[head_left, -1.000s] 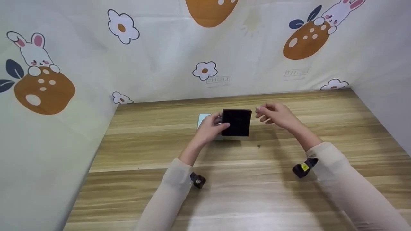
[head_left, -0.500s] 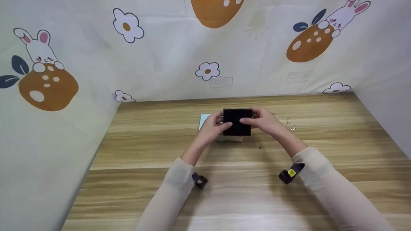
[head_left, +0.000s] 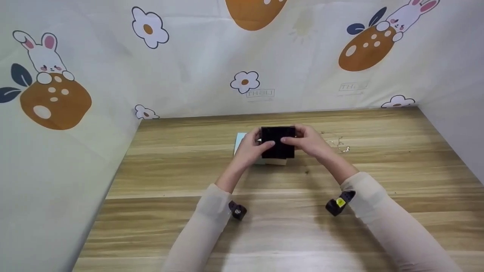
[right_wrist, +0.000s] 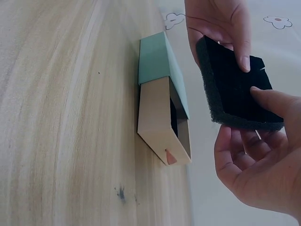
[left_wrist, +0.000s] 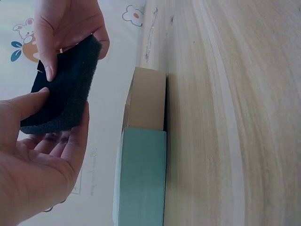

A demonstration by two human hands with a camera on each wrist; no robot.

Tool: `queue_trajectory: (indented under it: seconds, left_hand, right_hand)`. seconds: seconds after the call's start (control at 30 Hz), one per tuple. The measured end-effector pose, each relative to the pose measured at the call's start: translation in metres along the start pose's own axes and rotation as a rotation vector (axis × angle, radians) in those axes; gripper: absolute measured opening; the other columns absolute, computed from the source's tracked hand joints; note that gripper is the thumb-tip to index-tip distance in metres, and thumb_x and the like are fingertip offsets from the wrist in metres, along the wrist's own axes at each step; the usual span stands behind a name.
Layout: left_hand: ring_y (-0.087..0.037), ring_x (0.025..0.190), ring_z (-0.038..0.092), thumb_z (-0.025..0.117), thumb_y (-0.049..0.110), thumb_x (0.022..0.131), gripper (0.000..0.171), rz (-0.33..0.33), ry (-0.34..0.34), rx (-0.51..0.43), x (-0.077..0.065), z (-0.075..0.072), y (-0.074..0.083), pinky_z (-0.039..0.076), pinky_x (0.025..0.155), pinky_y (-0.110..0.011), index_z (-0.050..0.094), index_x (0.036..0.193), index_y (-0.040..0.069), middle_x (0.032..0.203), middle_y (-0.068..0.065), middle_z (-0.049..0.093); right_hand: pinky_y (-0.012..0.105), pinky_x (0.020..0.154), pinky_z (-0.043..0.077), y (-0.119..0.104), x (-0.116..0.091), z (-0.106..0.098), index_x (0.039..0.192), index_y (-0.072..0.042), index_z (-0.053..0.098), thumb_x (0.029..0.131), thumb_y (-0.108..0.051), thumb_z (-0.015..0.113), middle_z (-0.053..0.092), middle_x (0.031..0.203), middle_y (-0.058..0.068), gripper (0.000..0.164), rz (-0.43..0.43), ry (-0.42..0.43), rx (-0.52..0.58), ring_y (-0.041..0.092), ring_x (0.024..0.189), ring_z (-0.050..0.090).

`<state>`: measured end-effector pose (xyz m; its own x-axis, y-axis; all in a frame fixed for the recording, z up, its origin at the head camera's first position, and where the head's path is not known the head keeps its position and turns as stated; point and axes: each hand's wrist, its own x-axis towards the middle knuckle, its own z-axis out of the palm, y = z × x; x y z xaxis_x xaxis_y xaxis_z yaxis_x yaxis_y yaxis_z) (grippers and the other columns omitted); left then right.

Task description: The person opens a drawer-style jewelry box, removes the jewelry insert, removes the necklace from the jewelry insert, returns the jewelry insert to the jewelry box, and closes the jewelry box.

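A black square foam pad [head_left: 278,151] is held up above the table between both hands. My left hand [head_left: 248,149] grips its left side, thumb on the flat face and fingers behind. On the right side my right hand [head_left: 311,141] pinches it in the same way. The wrist views show the pad's rough, thick edge [right_wrist: 210,94] and a small slit in its side. Behind and below the pad lies a box with a light green sleeve [left_wrist: 141,176] and a beige drawer [right_wrist: 153,110] pulled partly out. Something dark shows inside the drawer, which bears a pink tab [right_wrist: 170,157].
A thin chain with small shiny pieces [head_left: 345,149] lies on the wooden table [head_left: 280,219], right of the right hand. A small dark mark [head_left: 307,172] is on the wood in front of the box. Patterned cloth walls [head_left: 189,75] stand at the back and sides.
My right hand has moved left from beside the foam pad and now pinches its right side. The chain has come into view where that hand and wrist were. The left hand keeps its grip.
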<state>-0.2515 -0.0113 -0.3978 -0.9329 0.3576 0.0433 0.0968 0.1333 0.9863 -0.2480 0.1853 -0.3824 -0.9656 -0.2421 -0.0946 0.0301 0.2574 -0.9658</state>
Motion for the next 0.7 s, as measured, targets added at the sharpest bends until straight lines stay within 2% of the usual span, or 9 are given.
queue_trajectory:
  seconds: [0.2, 0.5, 0.7]
  left_hand:
    - [-0.023, 0.098, 0.064, 0.064, 0.007, 0.088, 0.038, -0.008, 0.025, 0.032, 0.001, -0.001, 0.002, 0.054, 0.080, -0.030, 0.051, 0.122, -0.001, 0.115, -0.017, 0.063]
    - [-0.016, 0.084, 0.063, 0.062, -0.004, 0.086, 0.035, -0.010, 0.038, -0.073, 0.003, -0.006, -0.002, 0.056, 0.073, -0.029, 0.052, 0.119, -0.004, 0.108, -0.019, 0.062]
    - [-0.018, 0.085, 0.064, 0.063, -0.006, 0.084, 0.032, -0.004, 0.069, -0.058, 0.002, -0.011, -0.006, 0.056, 0.075, -0.029, 0.053, 0.115, -0.004, 0.107, -0.019, 0.063]
  right_hand:
    - [0.031, 0.079, 0.056, 0.003, 0.000, -0.003, 0.119, 0.008, 0.052, 0.087, -0.010, 0.065, 0.064, 0.107, 0.016, 0.039, -0.020, 0.021, -0.005, 0.012, 0.089, 0.065]
    - [0.027, 0.077, 0.056, 0.007, 0.003, -0.008, 0.120, 0.008, 0.051, 0.087, -0.010, 0.065, 0.064, 0.108, 0.016, 0.039, -0.020, 0.043, 0.020, 0.011, 0.089, 0.065]
    - [0.028, 0.079, 0.055, 0.009, 0.004, -0.007, 0.119, 0.009, 0.050, 0.088, -0.009, 0.064, 0.064, 0.106, 0.014, 0.039, -0.011, 0.062, 0.037, 0.010, 0.086, 0.065]
